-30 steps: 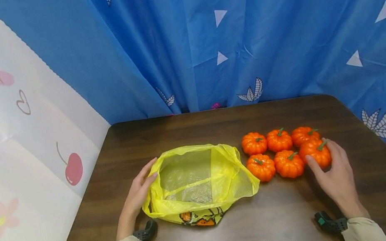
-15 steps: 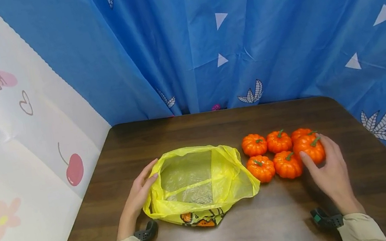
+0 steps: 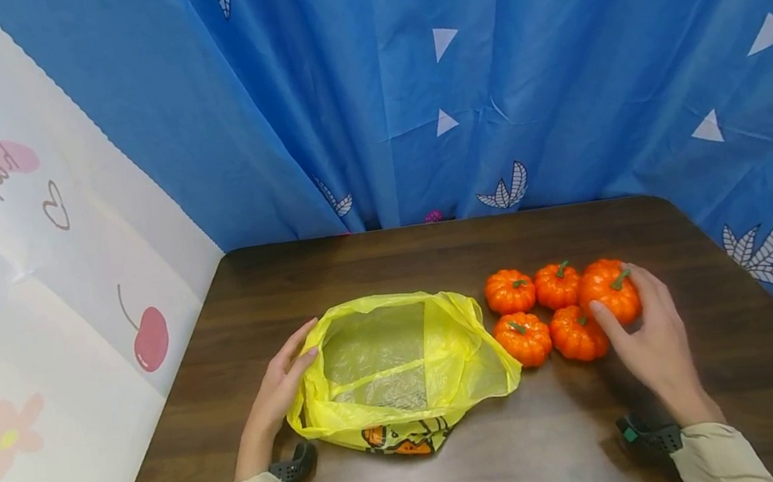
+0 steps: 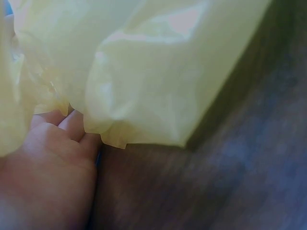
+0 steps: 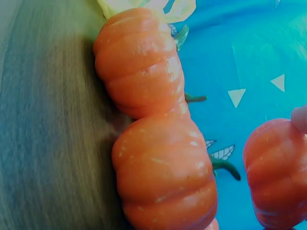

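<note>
Standing with its mouth open is a yellow plastic bag (image 3: 467,346) with a printed front. My left hand (image 3: 269,390) holds its left rim, thumb over the edge and fingers on the outer side. In the left wrist view the plastic hides the ends of my fingers (image 4: 72,127). My right hand (image 3: 656,341) grips a small orange pumpkin (image 3: 603,291) with a green stem, raised over the others; a fingertip shows on this pumpkin (image 5: 273,172) in the right wrist view. Several more pumpkins (image 3: 524,340) sit in two rows right of the bag.
The dark wooden table (image 3: 512,457) has a blue curtain (image 3: 348,95) behind it. A white printed sheet (image 3: 88,322) hangs along the left. One pumpkin (image 3: 578,334) stands close to my right thumb.
The pumpkin in my right hand has moved left and away from me, now covering the back-right pumpkin from view. My left hand and the bag have stayed in place.
</note>
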{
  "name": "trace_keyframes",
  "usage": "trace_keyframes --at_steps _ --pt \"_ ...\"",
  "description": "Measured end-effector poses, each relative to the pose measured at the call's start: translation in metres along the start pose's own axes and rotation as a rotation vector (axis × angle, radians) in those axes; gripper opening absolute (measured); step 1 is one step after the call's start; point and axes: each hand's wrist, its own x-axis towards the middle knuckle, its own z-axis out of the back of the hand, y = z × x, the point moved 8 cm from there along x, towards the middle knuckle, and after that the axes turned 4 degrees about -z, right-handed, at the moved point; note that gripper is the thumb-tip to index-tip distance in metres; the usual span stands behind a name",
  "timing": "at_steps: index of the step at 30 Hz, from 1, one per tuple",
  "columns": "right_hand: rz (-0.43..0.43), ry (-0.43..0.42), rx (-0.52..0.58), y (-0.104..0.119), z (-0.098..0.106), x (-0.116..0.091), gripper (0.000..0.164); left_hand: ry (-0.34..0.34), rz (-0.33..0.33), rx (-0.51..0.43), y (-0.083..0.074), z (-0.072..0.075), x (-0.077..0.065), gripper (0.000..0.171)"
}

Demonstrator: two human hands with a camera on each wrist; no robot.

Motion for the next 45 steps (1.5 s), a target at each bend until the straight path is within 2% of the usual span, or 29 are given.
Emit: trace_keyframes --at_steps 11,16,25,35,45 --pt "0.045 0.041 0.010 0.018 -0.009 0.002 0.070 -0.004 0.005 -0.012 -0.001 0.000 -0.001 0.054" --pt "0.100 0.042 0.027 0.026 -0.012 0.003 0.069 0.003 0.009 -0.021 -0.001 -0.001 -0.001 0.054" --pt "0.148 0.066 0.033 0.042 -0.021 0.001 0.070 -0.001 0.024 0.018 -0.002 -0.001 -0.001 0.055" --pt "0.178 0.137 0.025 0.061 -0.041 -0.002 0.068 -0.001 0.018 0.001 0.000 0.000 -0.002 0.055" --pt "0.203 0.193 0.078 0.077 -0.061 -0.012 0.066 0.002 0.013 -0.009 -0.003 -0.001 -0.002 0.054"
